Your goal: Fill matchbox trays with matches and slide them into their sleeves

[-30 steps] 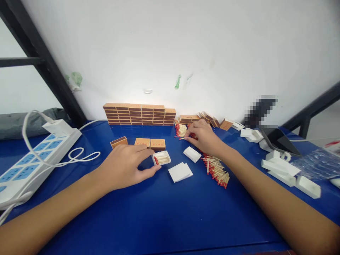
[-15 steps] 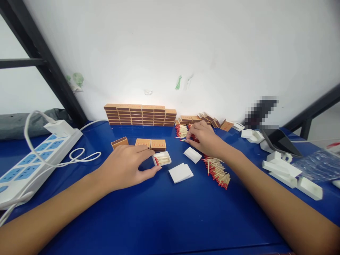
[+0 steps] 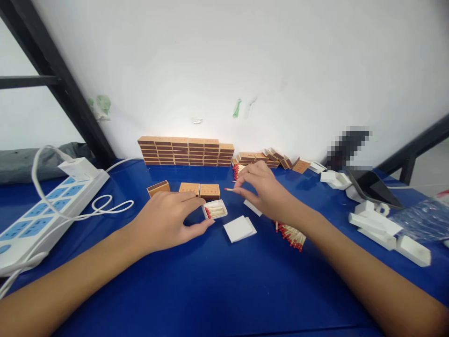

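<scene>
Here's the white tray (image 3: 224,208) front and centre, a small layer of matches (image 3: 217,212) lying inside, red heads to the left, and the left hand (image 3: 171,216) has thumb and forefinger set around its left end. The right hand (image 3: 264,193) is pinching a single match (image 3: 229,189) between thumb and fingertips, red head out to the left, just beyond the tray and apart from it. Behind the tray sit two orange matchboxes (image 3: 209,191) side by side, with a tilted box (image 3: 158,188) left of them; along the wall (image 3: 196,61) runs a tall stack of boxes (image 3: 185,152), smaller ones jumbled to its right. Loose matches (image 3: 237,171) show behind the right hand, and another heap (image 3: 292,237) pokes out below that wrist. White cards (image 3: 239,229) lie just right of the tray, a white piece (image 3: 253,208) half hidden by the right hand. Out left, the power strip (image 3: 49,208) and its looping cable; out right, white trays (image 3: 414,250) and a dark-screened device (image 3: 373,188). Blue tabletop (image 3: 210,285) spreads between the forearms down to the near edge.
</scene>
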Motion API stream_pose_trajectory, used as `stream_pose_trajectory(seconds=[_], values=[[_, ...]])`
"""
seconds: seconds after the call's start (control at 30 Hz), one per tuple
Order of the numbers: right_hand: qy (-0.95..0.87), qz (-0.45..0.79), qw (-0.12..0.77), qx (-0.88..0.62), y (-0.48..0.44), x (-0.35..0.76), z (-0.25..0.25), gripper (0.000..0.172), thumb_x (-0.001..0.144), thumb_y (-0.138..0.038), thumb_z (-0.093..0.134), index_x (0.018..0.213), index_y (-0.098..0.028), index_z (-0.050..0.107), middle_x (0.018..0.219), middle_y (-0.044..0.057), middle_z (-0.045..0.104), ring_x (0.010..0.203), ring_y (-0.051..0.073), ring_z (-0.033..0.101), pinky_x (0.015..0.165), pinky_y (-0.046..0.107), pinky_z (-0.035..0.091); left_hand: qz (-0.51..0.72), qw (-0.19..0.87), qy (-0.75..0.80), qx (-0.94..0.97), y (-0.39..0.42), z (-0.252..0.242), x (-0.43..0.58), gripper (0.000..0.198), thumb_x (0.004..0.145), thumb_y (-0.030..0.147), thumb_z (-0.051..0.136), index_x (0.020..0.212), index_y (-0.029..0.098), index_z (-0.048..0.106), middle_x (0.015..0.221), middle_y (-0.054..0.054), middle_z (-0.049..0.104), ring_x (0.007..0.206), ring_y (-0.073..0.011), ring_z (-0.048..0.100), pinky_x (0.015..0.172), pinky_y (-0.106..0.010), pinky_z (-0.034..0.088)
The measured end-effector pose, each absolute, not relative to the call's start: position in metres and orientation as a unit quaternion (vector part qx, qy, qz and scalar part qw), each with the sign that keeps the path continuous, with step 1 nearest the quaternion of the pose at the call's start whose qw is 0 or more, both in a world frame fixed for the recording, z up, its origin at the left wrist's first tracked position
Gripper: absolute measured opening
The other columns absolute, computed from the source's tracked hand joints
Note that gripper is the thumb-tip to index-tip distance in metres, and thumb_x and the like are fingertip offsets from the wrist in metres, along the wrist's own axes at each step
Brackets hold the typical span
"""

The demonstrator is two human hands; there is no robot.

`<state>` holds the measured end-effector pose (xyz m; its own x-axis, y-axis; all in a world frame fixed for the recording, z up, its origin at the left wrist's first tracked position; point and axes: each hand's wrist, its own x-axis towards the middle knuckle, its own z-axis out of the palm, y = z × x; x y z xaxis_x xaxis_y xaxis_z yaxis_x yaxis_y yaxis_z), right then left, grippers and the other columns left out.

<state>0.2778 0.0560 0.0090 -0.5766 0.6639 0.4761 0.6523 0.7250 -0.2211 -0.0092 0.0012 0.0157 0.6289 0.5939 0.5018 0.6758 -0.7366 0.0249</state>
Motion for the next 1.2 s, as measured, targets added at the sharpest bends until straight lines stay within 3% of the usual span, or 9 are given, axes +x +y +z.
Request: stream_pose_trajectory(seconds=[0.37, 0.53, 0.8, 1.2], values=[[-0.903, 0.035, 0.301, -0.306, 0.022, 0.24, 0.009, 0.013, 0.106, -0.024, 0.059, 0.097, -0.025, 0.068, 0.105, 0.008, 0.069, 0.101, 0.027, 0.054, 0.095, 0.048, 0.047, -0.264, 0.084, -0.345, -0.897, 0.001, 0.012, -0.009, 0.029, 0.098, 0.045, 0.07, 0.102, 0.017, 0.079, 0.077, -0.001, 0.077, 0.057, -0.0142, 0.066, 0.053, -0.029, 0.043], [-0.856, -0.008, 0.336, -0.394, 0.058, 0.277, 0.003, 0.011, 0.102, -0.029, 0.064, 0.095, -0.025, 0.071, 0.098, 0.009, 0.069, 0.102, 0.03, 0.055, 0.096, 0.051, 0.045, -0.258, 0.09, -0.352, -0.895, 0.001, 0.013, -0.009, 0.03, 0.099, 0.045, 0.069, 0.101, 0.018, 0.08, 0.075, -0.001, 0.076, 0.057, -0.0143, 0.066, 0.051, -0.028, 0.041], [-0.859, -0.036, 0.256, -0.441, 0.102, 0.315, -0.017, 0.014, 0.098, -0.033, 0.069, 0.101, -0.026, 0.08, 0.103, 0.011, 0.066, 0.104, 0.031, 0.054, 0.096, 0.053, 0.044, -0.256, 0.087, -0.352, -0.896, 0.002, 0.014, -0.008, 0.03, 0.098, 0.045, 0.071, 0.102, 0.017, 0.08, 0.075, -0.001, 0.076, 0.057, -0.0146, 0.067, 0.052, -0.027, 0.043], [-0.864, -0.035, 0.247, -0.438, 0.106, 0.314, -0.017, 0.009, 0.097, -0.03, 0.068, 0.097, -0.024, 0.074, 0.102, 0.012, 0.066, 0.104, 0.032, 0.052, 0.096, 0.051, 0.043, -0.254, 0.09, -0.351, -0.897, 0.002, 0.015, -0.009, 0.029, 0.098, 0.044, 0.071, 0.1, 0.016, 0.08, 0.078, -0.001, 0.077, 0.056, -0.0145, 0.066, 0.05, -0.028, 0.043]])
